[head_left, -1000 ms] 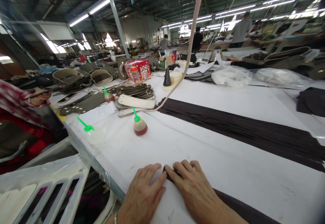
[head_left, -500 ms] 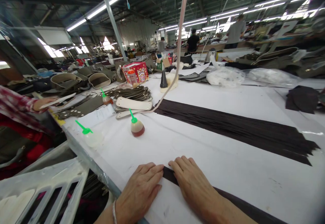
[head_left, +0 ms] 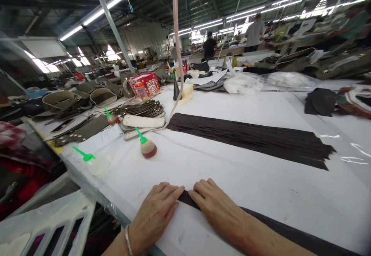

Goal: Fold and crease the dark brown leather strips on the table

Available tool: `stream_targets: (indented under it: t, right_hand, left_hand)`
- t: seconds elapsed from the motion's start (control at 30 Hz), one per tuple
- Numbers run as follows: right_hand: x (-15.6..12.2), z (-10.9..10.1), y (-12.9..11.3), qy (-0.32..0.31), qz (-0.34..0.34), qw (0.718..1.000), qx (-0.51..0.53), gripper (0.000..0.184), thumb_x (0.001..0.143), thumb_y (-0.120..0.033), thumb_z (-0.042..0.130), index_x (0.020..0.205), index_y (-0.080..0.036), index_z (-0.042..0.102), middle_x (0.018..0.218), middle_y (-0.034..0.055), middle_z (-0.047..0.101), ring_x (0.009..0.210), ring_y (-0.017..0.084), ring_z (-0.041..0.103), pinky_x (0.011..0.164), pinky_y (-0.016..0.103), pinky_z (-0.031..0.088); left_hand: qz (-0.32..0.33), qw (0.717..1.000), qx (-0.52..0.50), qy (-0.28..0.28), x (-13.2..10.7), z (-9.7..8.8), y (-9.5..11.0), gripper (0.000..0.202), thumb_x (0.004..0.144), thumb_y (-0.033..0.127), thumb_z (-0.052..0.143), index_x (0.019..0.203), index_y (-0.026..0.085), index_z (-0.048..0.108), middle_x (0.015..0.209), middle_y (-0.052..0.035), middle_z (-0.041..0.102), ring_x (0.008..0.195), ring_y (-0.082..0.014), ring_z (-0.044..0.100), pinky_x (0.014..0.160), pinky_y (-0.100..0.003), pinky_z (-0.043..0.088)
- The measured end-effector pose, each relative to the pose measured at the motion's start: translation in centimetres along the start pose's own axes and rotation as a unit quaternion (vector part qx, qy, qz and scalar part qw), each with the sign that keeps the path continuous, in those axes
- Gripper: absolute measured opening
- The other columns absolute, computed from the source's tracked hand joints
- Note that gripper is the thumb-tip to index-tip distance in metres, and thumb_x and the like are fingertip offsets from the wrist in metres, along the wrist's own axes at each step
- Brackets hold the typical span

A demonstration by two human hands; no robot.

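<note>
On the white table [head_left: 246,178]: one dark strip [head_left: 188,198], running toward the lower right. Left hand [head_left: 156,214] at its left end, right hand [head_left: 216,203] across it; just apart, any pinch indiscernible. Advisable: even pressure, strip kept straight and flat.

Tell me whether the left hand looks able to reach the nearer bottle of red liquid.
Probably yes: only white tabletop shows between the left hand and that bottle, though the hand rests by the dark strip.

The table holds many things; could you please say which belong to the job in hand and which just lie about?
Job, apparently: dark strip at left hand and right hand; dark pile.
Lying about, apparently: red package; black cone; plastic bag.
</note>
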State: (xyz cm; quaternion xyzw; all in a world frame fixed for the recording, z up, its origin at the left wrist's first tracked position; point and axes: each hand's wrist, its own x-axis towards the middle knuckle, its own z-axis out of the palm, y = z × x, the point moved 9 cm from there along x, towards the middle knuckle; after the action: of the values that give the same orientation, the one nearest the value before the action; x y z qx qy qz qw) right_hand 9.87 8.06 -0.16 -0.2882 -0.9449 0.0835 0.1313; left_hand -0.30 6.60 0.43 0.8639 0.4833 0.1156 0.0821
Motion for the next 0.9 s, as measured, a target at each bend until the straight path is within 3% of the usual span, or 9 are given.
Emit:
stream_targets:
  t: [0.57, 0.9]
  right_hand:
    - [-2.2, -0.3, 0.4, -0.013, -0.035, 0.998, -0.042, 0.013, 0.09, -0.006, 0.051, 0.1, -0.014, 0.054, 0.088, 0.0038, 0.05, 0.077, 0.02, 0.043, 0.075, 0.035, 0.033]
    - [-5.8, -1.5, 1.9, -0.026, -0.033, 0.999, -0.005, 0.017, 0.088, -0.003, 0.049, 0.099, -0.015, 0.052, 0.093, 0.0036, 0.051, 0.08, 0.019, 0.046, 0.079, 0.035, 0.032]
  left_hand:
    - [-0.003, 0.997, 0.046, -0.066, 0.1, 1.1, 0.2, 0.048, 0.095, 0.019, 0.048, 0.139, 0.033, 0.038, 0.122, -0.0031, 0.053, 0.109, -0.0246, 0.044, 0.094, -0.046, 0.043]
    - [0.009, 0.995, 0.079, -0.058, 0.0, 1.5, 0.4, 0.05, 0.094, 0.023, 0.051, 0.14, 0.037, 0.036, 0.12, -0.004, 0.051, 0.109, -0.0264, 0.044, 0.092, -0.048, 0.044]
